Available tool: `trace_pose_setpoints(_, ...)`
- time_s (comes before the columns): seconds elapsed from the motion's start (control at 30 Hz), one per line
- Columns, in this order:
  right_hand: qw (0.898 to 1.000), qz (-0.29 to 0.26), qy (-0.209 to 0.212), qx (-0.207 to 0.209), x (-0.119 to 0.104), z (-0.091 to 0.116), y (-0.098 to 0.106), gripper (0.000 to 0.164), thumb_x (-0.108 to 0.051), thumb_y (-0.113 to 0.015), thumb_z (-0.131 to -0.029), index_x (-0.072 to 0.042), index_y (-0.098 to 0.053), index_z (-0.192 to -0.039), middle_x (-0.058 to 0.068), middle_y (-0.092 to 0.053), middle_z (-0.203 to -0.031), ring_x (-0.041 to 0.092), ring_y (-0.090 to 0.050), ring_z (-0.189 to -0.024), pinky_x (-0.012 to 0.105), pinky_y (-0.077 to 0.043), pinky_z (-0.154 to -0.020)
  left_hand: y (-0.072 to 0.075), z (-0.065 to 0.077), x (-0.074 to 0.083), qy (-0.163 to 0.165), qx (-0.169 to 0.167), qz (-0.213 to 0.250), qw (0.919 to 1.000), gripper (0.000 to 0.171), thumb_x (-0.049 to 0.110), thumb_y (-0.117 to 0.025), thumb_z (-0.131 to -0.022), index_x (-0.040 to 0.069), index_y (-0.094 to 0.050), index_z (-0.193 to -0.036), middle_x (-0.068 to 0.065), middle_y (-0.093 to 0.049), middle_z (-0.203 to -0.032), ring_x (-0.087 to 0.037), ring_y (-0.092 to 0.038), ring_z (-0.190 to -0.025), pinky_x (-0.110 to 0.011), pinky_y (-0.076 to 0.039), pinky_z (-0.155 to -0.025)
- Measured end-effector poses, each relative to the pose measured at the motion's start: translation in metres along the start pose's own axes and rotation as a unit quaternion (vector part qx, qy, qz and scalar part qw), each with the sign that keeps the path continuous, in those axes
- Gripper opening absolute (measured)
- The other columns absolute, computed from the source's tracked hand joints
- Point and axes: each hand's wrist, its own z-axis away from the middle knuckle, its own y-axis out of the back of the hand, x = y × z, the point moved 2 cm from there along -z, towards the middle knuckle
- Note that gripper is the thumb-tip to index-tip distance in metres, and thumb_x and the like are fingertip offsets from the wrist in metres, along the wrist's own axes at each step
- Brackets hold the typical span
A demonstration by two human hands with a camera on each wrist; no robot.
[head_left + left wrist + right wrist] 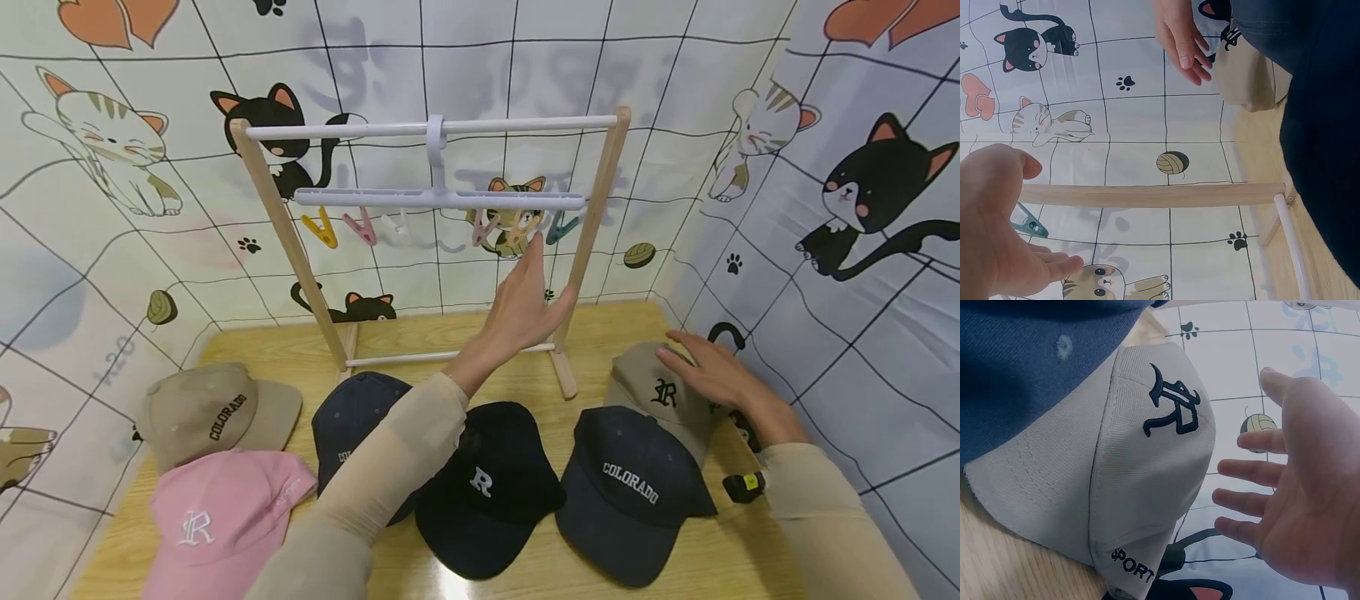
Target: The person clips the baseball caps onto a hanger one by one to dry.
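My left hand (pixel 519 310) is raised with fingers extended, near the teal clip (pixel 562 227) and pink clip (pixel 485 227) at the right end of a white clip hanger (pixel 360 198). Nothing is held in it. In the left wrist view the teal clip (pixel 1030 224) shows beside its thumb. My right hand (pixel 716 377) reaches beside the beige cap (pixel 636 377) bearing a dark R. The right wrist view shows the right hand (pixel 1310 481) with spread fingers and a gap to the beige cap (pixel 1147 456). A dark COLORADO cap (pixel 630 483) overlaps that cap's front.
The hanger hooks on the top bar of a wooden rack (pixel 288 250). Along the table (pixel 622 321) sit a black R cap (pixel 487 475), a navy cap (pixel 360 417) partly behind my left forearm, a pink cap (pixel 225 508) and a beige COLORADO cap (pixel 198 408).
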Motion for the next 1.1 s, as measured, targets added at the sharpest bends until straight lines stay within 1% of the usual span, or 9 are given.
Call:
trace_pose_setpoints(0.1,1.0,0.002,0.005,-0.001,0.0,-0.002,-0.001,0.081,-0.055,-0.04,-0.121,0.006,-0.033,-0.173,0.041,-0.035,-0.174,0.068,-0.032,-0.159,0.086,-0.028,-0.123,0.0,-0.004,0.0,0.008,0.004,0.012,0.9999,0.096,0.034,-0.067,-0.111,0.003,-0.009,-0.181,-0.019,-0.024,-0.188,-0.042,-0.046,-0.165,-0.056,-0.05,-0.128)
trace_pose_setpoints(0.17,1.0,0.003,0.011,0.0,0.0,-0.003,-0.002,0.079,-0.054,-0.039,-0.122,0.007,-0.036,-0.172,0.041,-0.042,-0.17,0.067,-0.04,-0.155,0.083,-0.037,-0.12,0.0,-0.007,0.0,0.014,0.007,0.02,0.9997,0.096,0.034,-0.067,-0.111,0.004,-0.009,-0.181,-0.016,-0.024,-0.189,-0.04,-0.045,-0.166,-0.055,-0.05,-0.128)
trace_pose_setpoints(0.33,1.0,0.002,0.011,0.003,0.005,-0.004,-0.003,0.077,-0.052,-0.038,-0.123,0.01,-0.04,-0.169,0.041,-0.056,-0.158,0.061,-0.06,-0.139,0.075,-0.054,-0.105,-0.003,-0.015,0.003,0.018,0.009,0.038,0.9991,0.094,0.034,-0.065,-0.111,0.008,-0.009,-0.182,-0.013,-0.024,-0.189,-0.036,-0.038,-0.171,-0.055,-0.043,-0.134)
trace_pose_setpoints(0.53,1.0,-0.01,-0.018,-0.005,0.014,-0.009,-0.007,0.08,-0.057,-0.032,-0.123,0.007,-0.039,-0.17,0.041,-0.049,-0.165,0.062,-0.056,-0.144,0.077,-0.051,-0.109,-0.003,-0.023,0.007,0.01,0.015,0.043,0.9989,0.091,0.034,-0.063,-0.111,0.009,-0.011,-0.182,-0.013,-0.027,-0.188,-0.037,-0.043,-0.168,-0.057,-0.051,-0.127)
trace_pose_setpoints(0.7,0.999,-0.022,-0.028,-0.008,0.019,-0.014,-0.009,0.079,-0.056,-0.03,-0.123,0.007,-0.04,-0.17,0.041,-0.045,-0.168,0.065,-0.051,-0.148,0.079,-0.047,-0.113,-0.002,-0.029,0.01,0.0,0.03,0.05,0.9983,0.088,0.03,-0.062,-0.112,0.01,-0.013,-0.182,-0.012,-0.029,-0.188,-0.036,-0.041,-0.169,-0.058,-0.048,-0.129)
trace_pose_setpoints(0.83,0.998,-0.038,-0.045,-0.012,0.022,-0.016,-0.009,0.083,-0.059,-0.028,-0.122,0.008,-0.038,-0.171,0.042,-0.038,-0.172,0.068,-0.04,-0.155,0.082,-0.039,-0.119,-0.001,-0.034,0.011,-0.021,0.062,0.043,0.9969,0.08,0.027,-0.063,-0.113,0.005,-0.025,-0.179,-0.017,-0.041,-0.182,-0.036,-0.046,-0.166,-0.057,-0.051,-0.128)
trace_pose_setpoints(0.9,0.997,-0.047,-0.053,-0.016,0.024,-0.018,-0.009,0.083,-0.059,-0.028,-0.122,0.008,-0.037,-0.171,0.042,-0.036,-0.173,0.069,-0.036,-0.156,0.083,-0.037,-0.121,-0.001,-0.036,0.013,-0.032,0.085,0.027,0.9955,0.075,0.027,-0.065,-0.113,0.003,-0.033,-0.176,-0.018,-0.05,-0.176,-0.036,-0.055,-0.16,-0.054,-0.057,-0.121)
trace_pose_setpoints(1.0,0.996,-0.059,-0.058,-0.021,0.028,-0.021,-0.009,0.079,-0.054,-0.029,-0.123,0.009,-0.038,-0.17,0.043,-0.036,-0.173,0.069,-0.036,-0.156,0.083,-0.037,-0.12,0.0,-0.039,0.015,-0.037,0.116,-0.006,0.9926,0.064,0.03,-0.068,-0.112,0.004,-0.049,-0.168,-0.016,-0.067,-0.16,-0.032,-0.075,-0.134,-0.044,-0.067,-0.096)
trace_pose_setpoints(1.1,0.995,-0.073,-0.061,-0.024,0.032,-0.023,-0.011,0.076,-0.051,-0.03,-0.124,0.009,-0.038,-0.17,0.043,-0.035,-0.173,0.068,-0.035,-0.156,0.082,-0.037,-0.12,0.002,-0.04,0.015,-0.039,0.141,-0.03,0.9887,0.052,0.035,-0.07,-0.111,0.008,-0.063,-0.155,-0.012,-0.078,-0.143,-0.027,-0.081,-0.114,-0.039,-0.064,-0.077)
